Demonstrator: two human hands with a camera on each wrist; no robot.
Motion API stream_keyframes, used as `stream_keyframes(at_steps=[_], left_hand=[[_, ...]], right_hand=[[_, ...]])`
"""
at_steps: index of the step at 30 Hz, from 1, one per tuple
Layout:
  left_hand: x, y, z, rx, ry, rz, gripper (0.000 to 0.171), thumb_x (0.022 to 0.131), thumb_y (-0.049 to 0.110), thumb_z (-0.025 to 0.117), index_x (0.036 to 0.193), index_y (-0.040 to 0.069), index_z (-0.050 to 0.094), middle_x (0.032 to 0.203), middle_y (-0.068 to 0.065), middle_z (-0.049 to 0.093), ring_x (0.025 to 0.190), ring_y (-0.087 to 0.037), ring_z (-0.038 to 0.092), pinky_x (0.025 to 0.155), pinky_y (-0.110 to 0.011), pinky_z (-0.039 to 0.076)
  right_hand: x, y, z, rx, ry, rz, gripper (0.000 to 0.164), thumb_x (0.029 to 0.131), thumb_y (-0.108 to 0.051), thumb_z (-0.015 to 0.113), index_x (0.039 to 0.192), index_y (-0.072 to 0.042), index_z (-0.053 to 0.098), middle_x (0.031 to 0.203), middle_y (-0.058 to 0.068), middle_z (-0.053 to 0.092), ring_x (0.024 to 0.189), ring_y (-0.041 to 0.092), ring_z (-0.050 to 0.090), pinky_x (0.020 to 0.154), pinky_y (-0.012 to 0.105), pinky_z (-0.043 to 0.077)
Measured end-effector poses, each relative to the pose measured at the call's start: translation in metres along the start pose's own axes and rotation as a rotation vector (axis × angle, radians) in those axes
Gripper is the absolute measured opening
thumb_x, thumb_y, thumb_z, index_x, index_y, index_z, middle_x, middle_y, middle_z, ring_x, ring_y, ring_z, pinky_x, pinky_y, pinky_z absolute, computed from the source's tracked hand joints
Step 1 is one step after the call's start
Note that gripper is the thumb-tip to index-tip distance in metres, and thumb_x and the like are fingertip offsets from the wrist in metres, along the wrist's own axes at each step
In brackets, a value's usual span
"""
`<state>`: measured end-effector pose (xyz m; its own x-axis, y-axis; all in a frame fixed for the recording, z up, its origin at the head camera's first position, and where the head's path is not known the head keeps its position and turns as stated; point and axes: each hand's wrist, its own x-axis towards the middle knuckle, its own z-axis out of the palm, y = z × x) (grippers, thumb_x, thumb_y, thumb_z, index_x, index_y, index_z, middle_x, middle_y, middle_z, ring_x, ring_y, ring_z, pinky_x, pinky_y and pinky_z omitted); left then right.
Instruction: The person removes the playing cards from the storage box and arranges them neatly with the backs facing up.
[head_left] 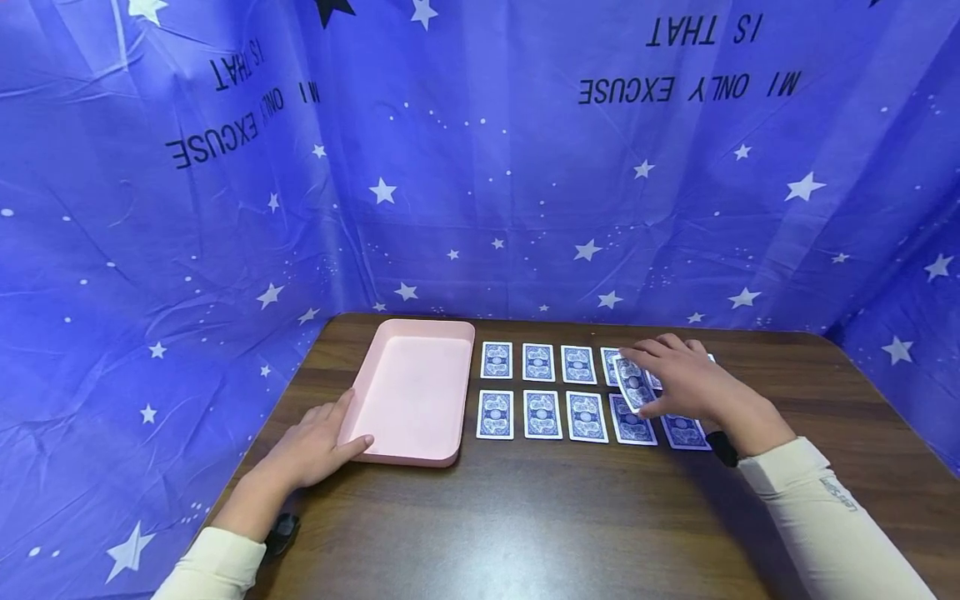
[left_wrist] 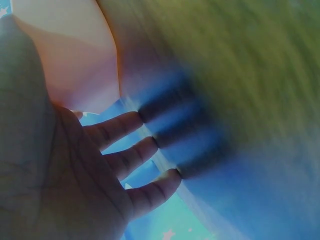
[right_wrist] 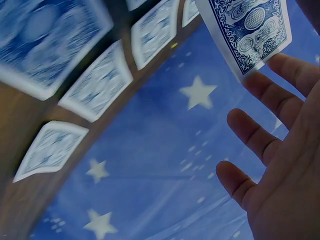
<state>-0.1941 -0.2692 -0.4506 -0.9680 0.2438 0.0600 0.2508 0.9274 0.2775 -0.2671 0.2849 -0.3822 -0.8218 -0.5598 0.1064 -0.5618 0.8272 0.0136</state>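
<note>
My right hand (head_left: 686,379) pinches a blue-backed playing card (head_left: 633,385) between thumb and fingertips, tilted above the rows. In the right wrist view the held card (right_wrist: 250,35) shows its patterned back, and the other fingers are spread beside it. Below lie two rows of face-down cards, such as a near-row card (head_left: 542,414) and a far-row card (head_left: 577,365); the hand partly hides those at the right end. At the left, my left hand (head_left: 318,437) holds the near left corner of a pink tray (head_left: 457,392), thumb over its rim. Three fingertips (left_wrist: 165,142) touch the tabletop outside it.
The brown wooden table (head_left: 510,525) extends in front of the cards and tray. A blue curtain (head_left: 480,167) with white stars and printed letters hangs around its back and sides. Inside the tray no cards show.
</note>
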Motion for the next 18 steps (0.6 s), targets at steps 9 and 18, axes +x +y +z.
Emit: stream_keyframes(at_steps=[9, 18], left_hand=[[0.000, 0.000, -0.002, -0.001, 0.003, 0.004, 0.092, 0.094, 0.059, 0.055, 0.153, -0.006, 0.025, 0.141, -0.031, 0.046, 0.128, -0.051, 0.043, 0.095, -0.066, 0.039], [0.000, -0.001, -0.001, -0.005, -0.015, -0.007, 0.093, 0.094, 0.061, 0.053, 0.153, -0.005, 0.024, 0.141, -0.030, 0.046, 0.128, -0.050, 0.043, 0.095, -0.065, 0.039]], right_hand=[[-0.040, 0.031, 0.012, 0.018, -0.018, 0.101, 0.097, 0.063, -0.049, 0.090, 0.142, -0.008, 0.053, 0.137, 0.020, 0.052, 0.125, 0.044, 0.041, 0.088, 0.065, 0.033], [-0.070, 0.057, 0.023, 0.019, -0.052, 0.168, 0.097, 0.061, -0.048, 0.090, 0.141, -0.007, 0.054, 0.135, 0.022, 0.053, 0.123, 0.047, 0.041, 0.085, 0.068, 0.034]])
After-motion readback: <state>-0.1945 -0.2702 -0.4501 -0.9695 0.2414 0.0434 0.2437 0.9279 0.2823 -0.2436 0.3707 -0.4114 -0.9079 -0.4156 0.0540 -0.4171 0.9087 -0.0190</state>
